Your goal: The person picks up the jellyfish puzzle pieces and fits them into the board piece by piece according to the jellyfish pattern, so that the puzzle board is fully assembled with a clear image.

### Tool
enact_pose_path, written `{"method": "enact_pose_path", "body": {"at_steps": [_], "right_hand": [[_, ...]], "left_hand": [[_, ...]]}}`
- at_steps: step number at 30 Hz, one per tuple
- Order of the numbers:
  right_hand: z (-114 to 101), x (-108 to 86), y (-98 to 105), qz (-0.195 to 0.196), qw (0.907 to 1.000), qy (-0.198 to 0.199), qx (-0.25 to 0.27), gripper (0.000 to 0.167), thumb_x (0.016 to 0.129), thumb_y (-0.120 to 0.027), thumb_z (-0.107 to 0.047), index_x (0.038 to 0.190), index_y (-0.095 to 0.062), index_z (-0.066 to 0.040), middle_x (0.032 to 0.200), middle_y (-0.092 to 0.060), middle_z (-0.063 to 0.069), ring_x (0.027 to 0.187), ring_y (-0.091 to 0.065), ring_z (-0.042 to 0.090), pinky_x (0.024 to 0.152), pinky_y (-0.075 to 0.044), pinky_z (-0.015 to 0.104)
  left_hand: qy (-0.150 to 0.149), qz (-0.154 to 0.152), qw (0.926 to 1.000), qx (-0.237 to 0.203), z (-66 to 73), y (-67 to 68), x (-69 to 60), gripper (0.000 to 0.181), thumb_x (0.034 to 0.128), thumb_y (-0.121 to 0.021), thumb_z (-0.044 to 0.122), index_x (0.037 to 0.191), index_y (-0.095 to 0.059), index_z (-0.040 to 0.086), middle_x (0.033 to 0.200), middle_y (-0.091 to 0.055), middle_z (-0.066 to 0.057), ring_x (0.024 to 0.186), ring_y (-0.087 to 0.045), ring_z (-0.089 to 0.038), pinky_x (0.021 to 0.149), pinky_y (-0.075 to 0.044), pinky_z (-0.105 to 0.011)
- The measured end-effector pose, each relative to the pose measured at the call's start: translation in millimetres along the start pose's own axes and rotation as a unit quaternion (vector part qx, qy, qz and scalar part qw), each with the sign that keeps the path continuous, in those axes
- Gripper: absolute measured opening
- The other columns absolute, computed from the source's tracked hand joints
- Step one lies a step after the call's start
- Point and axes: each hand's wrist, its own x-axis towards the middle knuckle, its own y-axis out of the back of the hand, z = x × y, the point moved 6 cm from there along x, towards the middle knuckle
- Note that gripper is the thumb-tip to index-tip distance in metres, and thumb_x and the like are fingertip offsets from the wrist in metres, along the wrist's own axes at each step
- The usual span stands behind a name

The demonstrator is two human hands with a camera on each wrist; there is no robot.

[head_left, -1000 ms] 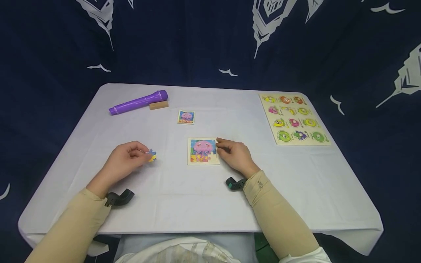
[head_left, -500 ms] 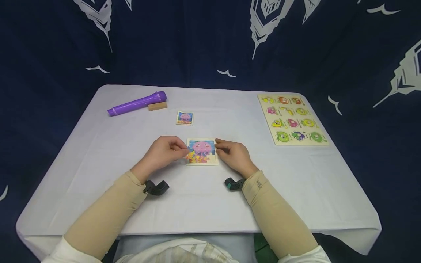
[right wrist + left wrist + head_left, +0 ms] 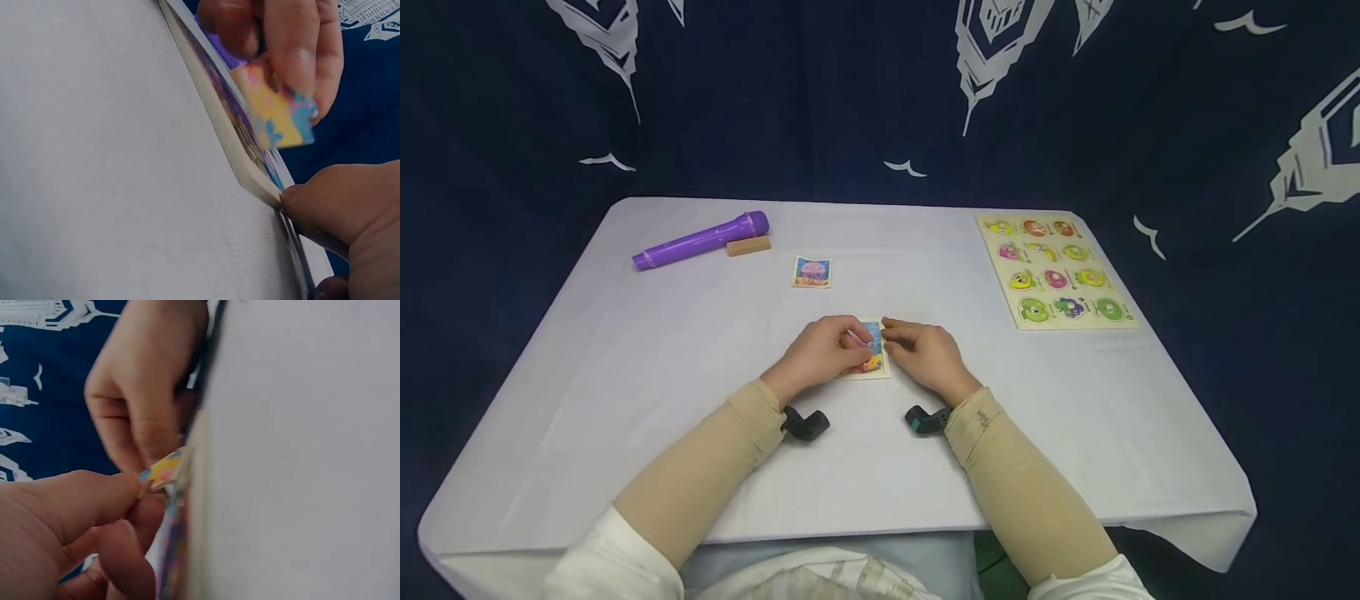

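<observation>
My left hand [image 3: 822,354] is over the small jigsaw puzzle board [image 3: 883,372], covering much of its picture. Thumb and fingers pinch a yellow and blue puzzle piece [image 3: 281,115], which hangs tilted just above the board in the right wrist view. In the left wrist view the same puzzle piece [image 3: 164,470] shows between the fingertips. At the board's right edge, my right hand [image 3: 927,357] holds the frame, its thumb [image 3: 312,203] pressed on a corner in the right wrist view. The board lies flat on the white table.
A small jellyfish picture card [image 3: 812,272] lies behind the board. A purple microphone-shaped toy [image 3: 700,240] and a wooden block [image 3: 748,246] are at the back left. The fruit puzzle board [image 3: 1056,271] lies back right on the white tablecloth [image 3: 625,417].
My left hand has carried the puzzle piece rightward from the left of the board to over its lower right part. The right hand stays at the board's right edge.
</observation>
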Motion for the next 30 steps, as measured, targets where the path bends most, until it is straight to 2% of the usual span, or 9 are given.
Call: {"method": "enact_pose_path", "body": {"at_steps": [6, 15, 24, 30], "right_hand": [[-0.6, 0.5, -0.6, -0.003, 1.0, -0.004, 0.0, 0.025, 0.096, -0.071, -0.02, 0.119, -0.077, -0.012, 0.135, -0.069, -0.002, 0.127, -0.064, 0.023, 0.107, -0.049, 0.044], [-1.0, -1.4, 0.0, -0.005, 0.9999, -0.011, -0.001, 0.025, 0.096, -0.071, -0.02, 0.119, -0.077, -0.012, 0.135, -0.068, -0.003, 0.127, -0.064, 0.022, 0.106, -0.05, 0.044], [1.0, -1.2, -1.7, -0.002, 1.0, -0.008, 0.004, 0.025, 0.096, -0.071, -0.019, 0.119, -0.077, -0.013, 0.135, -0.069, -0.003, 0.127, -0.064, 0.022, 0.106, -0.05, 0.044], [0.6, -0.6, -0.5, 0.0, 1.0, -0.004, 0.004, 0.025, 0.095, -0.071, -0.018, 0.119, -0.077, -0.012, 0.135, -0.069, -0.002, 0.127, -0.064, 0.022, 0.105, -0.05, 0.044]], "left_hand": [[-0.012, 0.018, 0.9977, 0.065, -5.9, -7.4, 2.9, 0.016, 0.0938, -0.075, 0.033, 0.107, -0.072, 0.025, 0.082, -0.07, 0.013, 0.071, -0.062, -0.008, 0.065, -0.044, -0.03], [-0.035, 0.032, 0.9944, 0.095, -5.6, -11.0, 0.9, 0.016, 0.0935, -0.076, 0.031, 0.107, -0.076, 0.024, 0.084, -0.069, 0.012, 0.076, -0.06, -0.007, 0.069, -0.043, -0.028], [-0.008, 0.036, 0.9933, 0.11, -5.5, -11.8, 1.6, 0.02, 0.0913, -0.078, 0.032, 0.11, -0.073, 0.024, 0.085, -0.068, 0.011, 0.073, -0.06, -0.008, 0.065, -0.044, -0.029], [-0.009, 0.042, 0.9941, 0.1, -5.6, -11.1, 0.2, 0.015, 0.0909, -0.076, 0.032, 0.105, -0.074, 0.026, 0.086, -0.068, 0.011, 0.074, -0.06, -0.009, 0.066, -0.043, -0.03]]}}
